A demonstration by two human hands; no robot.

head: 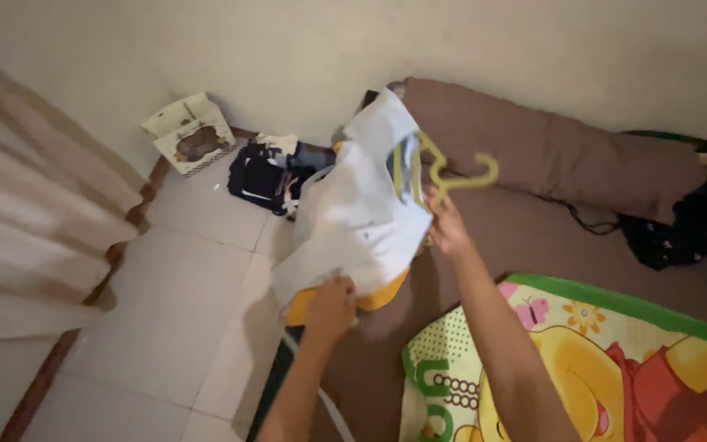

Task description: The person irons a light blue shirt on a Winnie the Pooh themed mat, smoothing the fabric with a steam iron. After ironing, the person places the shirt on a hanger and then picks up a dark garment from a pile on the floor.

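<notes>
Dim, warm indoor light, brightest on the pale wall [304, 49] and floor tiles [182, 278]. Soft shadows sit beneath the raised white shirt [353, 213]. The whole frame is soft, grainy and slightly motion-blurred.

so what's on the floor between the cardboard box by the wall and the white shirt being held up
A heap of dark folded clothes lies on the tiles between the cardboard box and the white shirt, seen in the head view.

The left hand [330, 304] gripped the bottom of a white cloth shirt with a yellow hem [358, 217]. The right hand [448, 227] held a yellow plastic hanger [452, 176] above a brown bed [550, 213].
</notes>
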